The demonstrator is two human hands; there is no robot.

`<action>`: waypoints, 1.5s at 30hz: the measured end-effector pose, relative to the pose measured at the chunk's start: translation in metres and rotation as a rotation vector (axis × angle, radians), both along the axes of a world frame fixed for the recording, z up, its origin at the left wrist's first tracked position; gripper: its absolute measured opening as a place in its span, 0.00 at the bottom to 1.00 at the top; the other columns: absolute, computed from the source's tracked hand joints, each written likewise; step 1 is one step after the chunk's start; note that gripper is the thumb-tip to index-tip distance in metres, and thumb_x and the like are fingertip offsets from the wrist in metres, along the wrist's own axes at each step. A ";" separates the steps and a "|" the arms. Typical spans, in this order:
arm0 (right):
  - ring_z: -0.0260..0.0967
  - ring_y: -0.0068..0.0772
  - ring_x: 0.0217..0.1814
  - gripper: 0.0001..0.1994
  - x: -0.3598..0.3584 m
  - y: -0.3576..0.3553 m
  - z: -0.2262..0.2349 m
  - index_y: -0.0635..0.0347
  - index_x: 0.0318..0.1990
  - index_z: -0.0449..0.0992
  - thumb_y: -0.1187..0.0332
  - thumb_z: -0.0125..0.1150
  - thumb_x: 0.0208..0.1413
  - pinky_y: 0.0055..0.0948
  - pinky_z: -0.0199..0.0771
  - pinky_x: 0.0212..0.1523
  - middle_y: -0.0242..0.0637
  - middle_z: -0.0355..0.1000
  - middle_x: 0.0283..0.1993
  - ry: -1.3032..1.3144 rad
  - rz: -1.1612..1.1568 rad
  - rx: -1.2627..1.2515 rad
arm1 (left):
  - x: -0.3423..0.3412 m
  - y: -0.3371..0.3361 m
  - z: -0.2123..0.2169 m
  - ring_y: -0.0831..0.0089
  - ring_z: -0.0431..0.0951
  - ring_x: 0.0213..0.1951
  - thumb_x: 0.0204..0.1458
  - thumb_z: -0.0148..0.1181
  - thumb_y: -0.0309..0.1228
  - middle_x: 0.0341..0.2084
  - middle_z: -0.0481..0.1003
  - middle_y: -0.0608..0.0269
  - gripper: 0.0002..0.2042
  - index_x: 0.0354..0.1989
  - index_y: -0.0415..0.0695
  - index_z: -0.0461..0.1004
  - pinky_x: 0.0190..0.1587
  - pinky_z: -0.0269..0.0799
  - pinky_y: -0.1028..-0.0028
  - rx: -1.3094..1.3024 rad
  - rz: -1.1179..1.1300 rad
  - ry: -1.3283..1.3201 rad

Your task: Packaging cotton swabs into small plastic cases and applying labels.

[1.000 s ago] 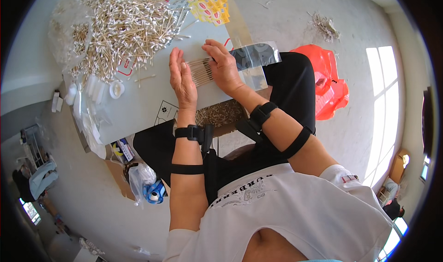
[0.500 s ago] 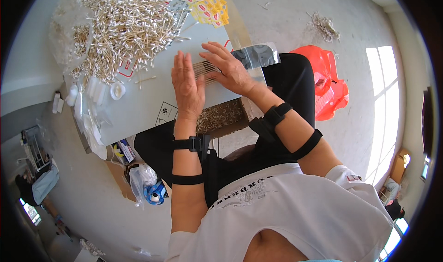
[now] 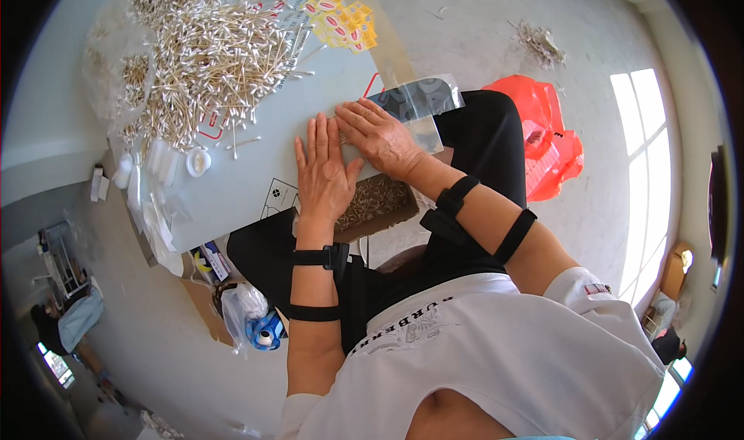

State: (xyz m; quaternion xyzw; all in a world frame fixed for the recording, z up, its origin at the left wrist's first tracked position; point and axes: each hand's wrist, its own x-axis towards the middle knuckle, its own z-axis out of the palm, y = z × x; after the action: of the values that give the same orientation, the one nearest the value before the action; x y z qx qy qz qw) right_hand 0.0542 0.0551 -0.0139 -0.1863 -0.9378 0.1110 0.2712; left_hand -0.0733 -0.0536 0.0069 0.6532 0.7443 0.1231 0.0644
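My left hand (image 3: pixel 324 173) lies palm down on the grey tabletop (image 3: pixel 240 184), fingers stretched forward and slightly spread. Beside it my right hand (image 3: pixel 381 142) rests flat, fingers pointing up and left, its fingertips close to the left hand's fingers. A row of cotton swabs is almost entirely covered by the hands; only a sliver shows between them. Farther left on the table spreads a large heap of loose cotton swabs (image 3: pixel 225 60) with white tips and wooden sticks. Just past my right hand lies a clear plastic sleeve (image 3: pixel 422 97) with a dark patch.
Yellow printed cards (image 3: pixel 341 23) lie at the table's far side. A round white lid (image 3: pixel 198 161) sits by clear plastic tubs (image 3: pixel 161 159) at the left. Below the table edge is an open cardboard box (image 3: pixel 380 225) of swab pieces. A red plastic bag (image 3: pixel 542 142) stands right.
My left hand has turned from edge-on to flat and lowered onto the table. My right hand has come down flat beside it, covering the swab row that showed between them.
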 end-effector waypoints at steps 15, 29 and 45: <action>0.77 0.51 0.34 0.06 0.034 0.045 0.036 0.63 0.28 0.76 0.69 0.59 0.48 0.43 0.77 0.34 0.49 0.76 0.31 -0.430 -0.502 -0.272 | 0.013 0.006 0.003 0.55 0.40 0.73 0.56 0.54 0.46 0.72 0.43 0.48 0.40 0.71 0.37 0.44 0.72 0.34 0.53 -0.041 0.004 -0.014; 0.72 0.44 0.39 0.02 0.046 0.037 0.033 0.61 0.27 0.73 0.73 0.58 0.47 0.39 0.74 0.38 0.41 0.70 0.32 -0.011 -0.178 -0.209 | 0.036 0.034 -0.007 0.55 0.42 0.72 0.55 0.55 0.50 0.70 0.46 0.47 0.41 0.69 0.37 0.48 0.71 0.34 0.50 0.036 0.007 -0.027; 0.72 0.44 0.43 0.12 0.042 0.048 0.026 0.58 0.37 0.77 0.73 0.66 0.41 0.38 0.74 0.43 0.40 0.70 0.38 -0.074 -0.104 -0.373 | 0.036 0.034 -0.006 0.54 0.43 0.72 0.55 0.57 0.49 0.70 0.47 0.47 0.40 0.69 0.37 0.49 0.71 0.34 0.50 0.040 0.010 -0.029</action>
State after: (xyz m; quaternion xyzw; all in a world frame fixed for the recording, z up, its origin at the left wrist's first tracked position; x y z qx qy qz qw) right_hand 0.0963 0.1029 0.0121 -0.2855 -0.8993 0.2618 0.2028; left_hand -0.0377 -0.0197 0.0006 0.6488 0.7440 0.1476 0.0614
